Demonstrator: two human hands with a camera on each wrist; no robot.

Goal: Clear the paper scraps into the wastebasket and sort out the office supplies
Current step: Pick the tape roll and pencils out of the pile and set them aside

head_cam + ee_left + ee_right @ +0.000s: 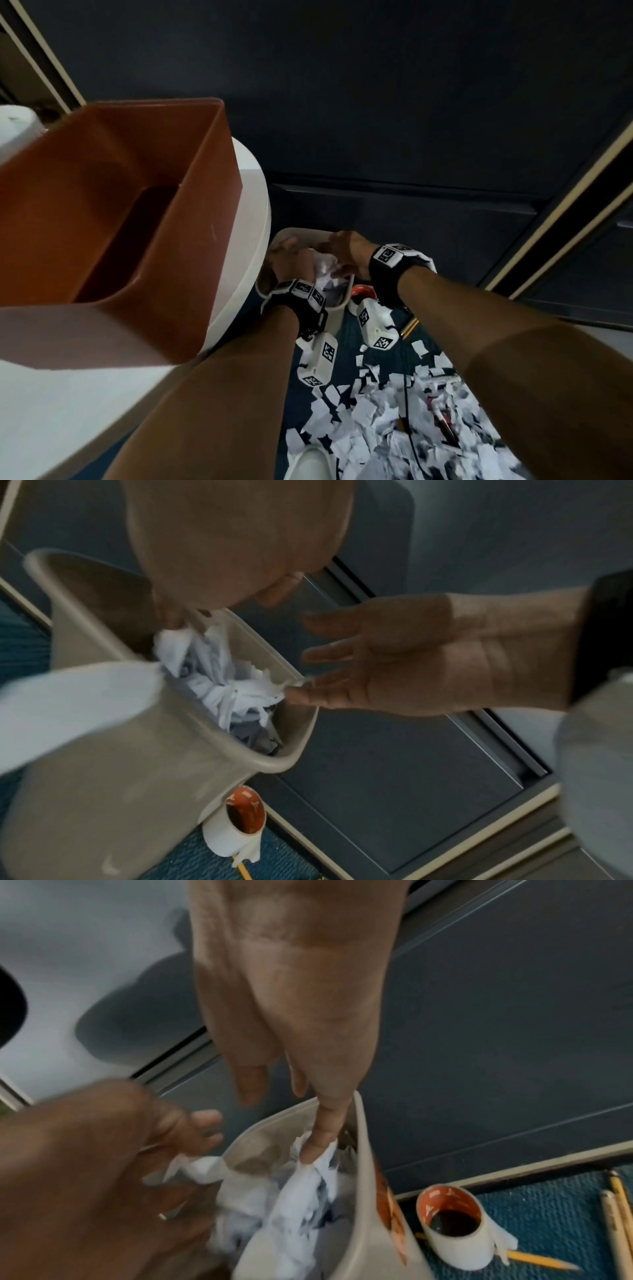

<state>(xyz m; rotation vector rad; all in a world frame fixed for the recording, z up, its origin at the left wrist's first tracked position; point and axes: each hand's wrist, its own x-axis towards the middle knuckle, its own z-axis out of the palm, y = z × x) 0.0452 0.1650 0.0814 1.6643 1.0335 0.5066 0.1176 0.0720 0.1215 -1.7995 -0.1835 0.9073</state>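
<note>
Head view: both my hands hover over the beige plastic wastebasket at twelve o'clock, white torn paper scraps littering the blue carpet at five.

Left wrist: my left hand pinches crumpled scraps.

Right wrist: my right hand, fingers straight, pokes paper inside the basket.

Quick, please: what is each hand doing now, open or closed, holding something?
Left hand: fingers curled around paper scraps over the wastebasket.
Right hand: open, fingers straight, touching the scraps.
</note>
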